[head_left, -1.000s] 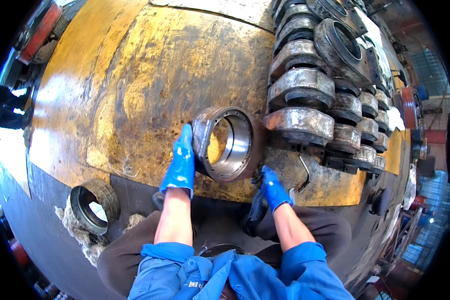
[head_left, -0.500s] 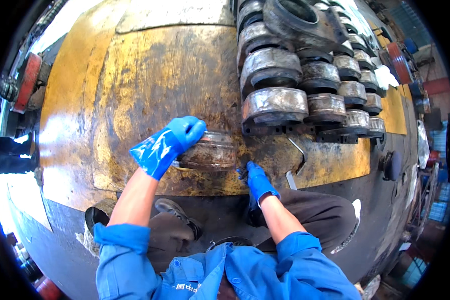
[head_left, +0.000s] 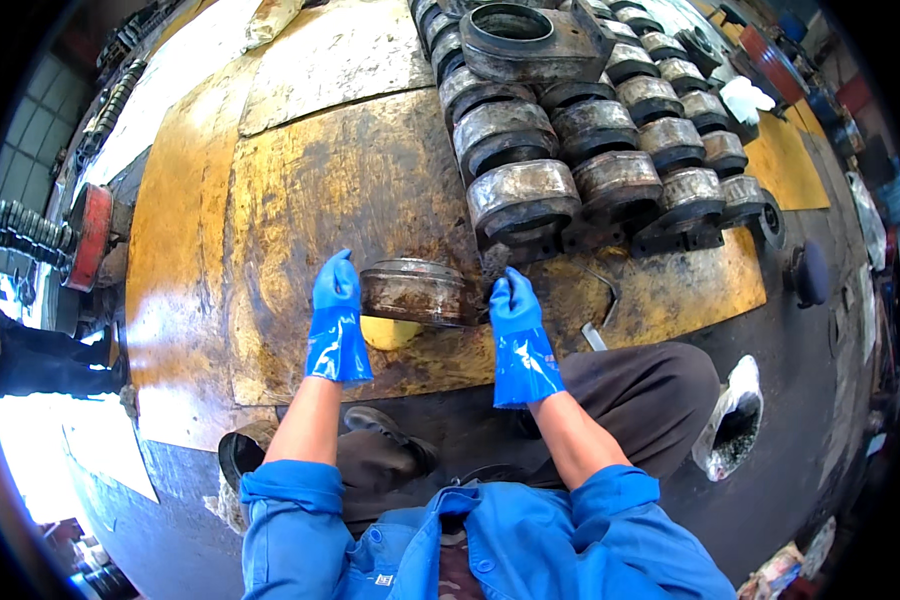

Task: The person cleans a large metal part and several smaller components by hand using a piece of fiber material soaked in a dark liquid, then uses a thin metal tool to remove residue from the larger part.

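A worn, rusty metal roller (head_left: 418,290) lies crosswise in front of me over the stained yellow board, with dark grime on its face. My left hand (head_left: 336,312), in a long blue rubber glove, grips its left end with the fingers pressed together. At the opposite end my right hand (head_left: 520,325), gloved alike, closes on the roller's right edge. The fingertips of both hands are partly hidden. Below the roller's left part shows a rounded yellow patch (head_left: 390,332); I cannot tell what it is.
Rows of similar metal rollers (head_left: 523,195) stand at the far right, with a metal housing with a round opening (head_left: 540,62) on top. A bent metal rod (head_left: 607,295) lies right of my right hand. A red-rimmed wheel (head_left: 92,238) stands left. Someone's dark-clothed legs (head_left: 50,355) show there.
My left hand has gone from the roller's top to its left end, and the right hand has come up beside the right end. The view has shifted, too.
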### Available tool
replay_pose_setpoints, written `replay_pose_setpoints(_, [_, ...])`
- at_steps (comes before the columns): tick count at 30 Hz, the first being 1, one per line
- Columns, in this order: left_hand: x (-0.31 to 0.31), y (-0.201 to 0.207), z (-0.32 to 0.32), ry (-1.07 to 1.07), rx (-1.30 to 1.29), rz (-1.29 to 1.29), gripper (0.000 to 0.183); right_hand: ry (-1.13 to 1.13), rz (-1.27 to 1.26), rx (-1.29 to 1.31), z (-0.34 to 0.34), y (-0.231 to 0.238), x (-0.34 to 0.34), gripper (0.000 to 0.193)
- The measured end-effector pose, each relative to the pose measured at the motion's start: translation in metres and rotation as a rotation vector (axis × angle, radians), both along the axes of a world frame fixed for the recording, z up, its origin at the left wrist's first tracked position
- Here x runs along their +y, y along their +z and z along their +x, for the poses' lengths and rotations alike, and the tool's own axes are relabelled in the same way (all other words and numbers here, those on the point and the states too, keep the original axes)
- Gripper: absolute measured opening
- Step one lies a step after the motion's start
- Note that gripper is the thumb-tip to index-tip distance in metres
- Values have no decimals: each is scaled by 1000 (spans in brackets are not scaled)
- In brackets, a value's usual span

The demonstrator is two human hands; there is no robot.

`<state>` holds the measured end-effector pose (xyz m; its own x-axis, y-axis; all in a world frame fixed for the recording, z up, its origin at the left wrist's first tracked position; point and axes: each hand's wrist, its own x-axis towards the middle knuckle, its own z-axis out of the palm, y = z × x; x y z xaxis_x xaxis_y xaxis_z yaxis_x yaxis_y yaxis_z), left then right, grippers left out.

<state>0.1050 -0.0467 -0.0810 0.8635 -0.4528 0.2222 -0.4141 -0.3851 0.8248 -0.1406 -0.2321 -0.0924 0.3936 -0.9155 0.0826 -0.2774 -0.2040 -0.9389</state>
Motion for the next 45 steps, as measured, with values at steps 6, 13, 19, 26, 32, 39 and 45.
replay_pose_setpoints(6, [-24, -33, -30, 110, 48, -98, 40, 136, -382, -10, 15, 25, 28, 39])
replay_pose_setpoints(13, [-20, -25, -38, 152, 214, -222, 48, 282, -514, -83, 43, 49, 32, 43])
replay_pose_setpoints(19, [-21, -16, -46, -140, 936, -685, 19, 410, -693, -65, 101, 71, 67, 35])
replay_pose_setpoints(26, [-47, 16, -51, 112, 360, -116, 41, 149, -484, 27, 52, 52, 32, 39])
replay_pose_setpoints(32, [-45, 4, -55, 139, 241, -78, 42, -151, 547, -237, 22, -88, 35, 43])
replay_pose_setpoints(39, [-52, 17, -58, 154, 202, 32, 40, -196, 891, -270, 28, -190, 24, 38])
replay_pose_setpoints(45, [-49, 11, -53, 176, 183, 12, 40, -169, 857, -169, 29, -158, 28, 35])
